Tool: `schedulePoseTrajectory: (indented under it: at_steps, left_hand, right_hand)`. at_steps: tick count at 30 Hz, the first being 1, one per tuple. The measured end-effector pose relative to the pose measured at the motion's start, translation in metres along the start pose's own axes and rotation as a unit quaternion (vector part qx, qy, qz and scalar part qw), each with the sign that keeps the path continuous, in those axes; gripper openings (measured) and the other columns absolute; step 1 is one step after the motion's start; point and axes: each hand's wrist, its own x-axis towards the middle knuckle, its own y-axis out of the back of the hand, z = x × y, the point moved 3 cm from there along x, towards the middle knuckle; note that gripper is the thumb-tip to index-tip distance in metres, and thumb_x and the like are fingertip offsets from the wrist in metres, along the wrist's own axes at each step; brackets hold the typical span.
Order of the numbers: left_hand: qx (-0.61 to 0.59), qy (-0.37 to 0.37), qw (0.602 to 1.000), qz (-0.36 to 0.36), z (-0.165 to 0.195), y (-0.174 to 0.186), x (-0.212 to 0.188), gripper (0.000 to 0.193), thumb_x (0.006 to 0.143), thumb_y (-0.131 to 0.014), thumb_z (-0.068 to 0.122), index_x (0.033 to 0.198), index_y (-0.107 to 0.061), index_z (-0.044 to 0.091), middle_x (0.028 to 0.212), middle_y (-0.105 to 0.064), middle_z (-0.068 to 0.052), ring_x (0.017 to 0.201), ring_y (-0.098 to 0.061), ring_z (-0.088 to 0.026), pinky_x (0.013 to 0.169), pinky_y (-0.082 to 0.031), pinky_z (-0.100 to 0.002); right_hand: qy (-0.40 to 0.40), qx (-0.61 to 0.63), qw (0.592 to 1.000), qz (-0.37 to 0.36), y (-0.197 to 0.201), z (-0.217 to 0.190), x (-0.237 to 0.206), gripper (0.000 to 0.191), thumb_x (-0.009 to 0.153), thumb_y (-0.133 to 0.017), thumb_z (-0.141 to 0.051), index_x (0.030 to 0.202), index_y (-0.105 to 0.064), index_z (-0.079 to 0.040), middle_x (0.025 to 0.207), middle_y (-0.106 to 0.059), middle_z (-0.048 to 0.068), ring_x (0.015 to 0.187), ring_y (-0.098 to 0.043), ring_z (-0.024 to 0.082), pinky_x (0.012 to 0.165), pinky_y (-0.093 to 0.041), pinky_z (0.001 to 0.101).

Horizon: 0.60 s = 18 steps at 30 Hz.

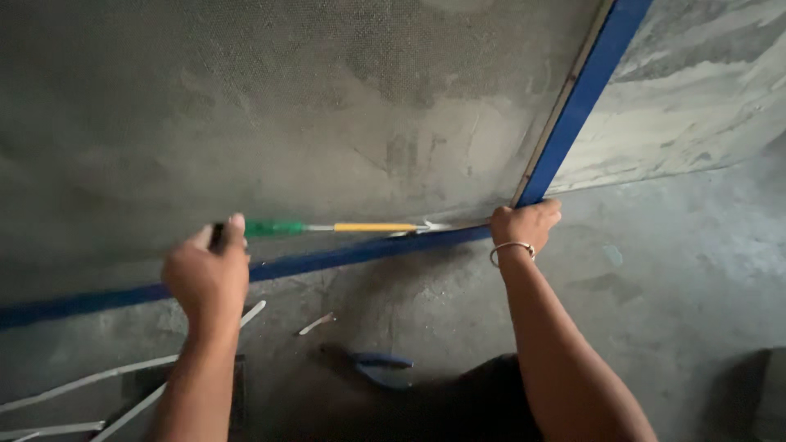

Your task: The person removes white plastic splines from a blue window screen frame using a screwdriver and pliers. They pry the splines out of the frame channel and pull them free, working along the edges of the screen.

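My left hand grips the dark end of a screwdriver with a green handle and a yellow shaft. The tool lies level along the bottom rail of a blue-edged screen frame, its tip near the frame's lower right corner. My right hand, a thin bangle on its wrist, clasps that corner where the bottom rail meets the upright rail. Grey mesh fills the frame.
The frame leans against a rough grey concrete wall over a concrete floor. Blue-handled pliers lie on the floor near my knees. White strips lie at lower left, and a short white piece beside them.
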Motion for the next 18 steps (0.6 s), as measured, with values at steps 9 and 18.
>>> schedulePoseTrajectory:
  at_steps: [9,18]
  left_hand:
    - [-0.032,0.226,0.968,-0.104,0.004,-0.004,-0.016,0.035,0.100,-0.070,0.032,0.087,-0.076,-0.001,0.070,-0.070,-0.014,0.056,-0.065,-0.019,0.053,-0.051,-0.035]
    - [-0.234,-0.049,0.971,-0.023,0.077,0.028,0.011,0.026,0.099,-0.071,0.022,0.097,-0.074,-0.003,0.078,-0.071,-0.006,0.063,-0.068,-0.009,0.057,-0.056,-0.027]
  right_hand:
    - [0.035,0.028,0.999,0.015,0.002,0.005,0.001,0.049,0.079,-0.066,-0.011,0.119,-0.042,0.003,0.122,-0.052,0.030,0.107,-0.055,0.053,0.094,-0.047,0.0540]
    - [0.053,0.037,0.998,0.025,0.009,0.011,0.022,0.041,0.078,-0.072,-0.018,0.106,-0.056,0.008,0.107,-0.064,0.032,0.105,-0.059,0.051,0.093,-0.047,0.0531]
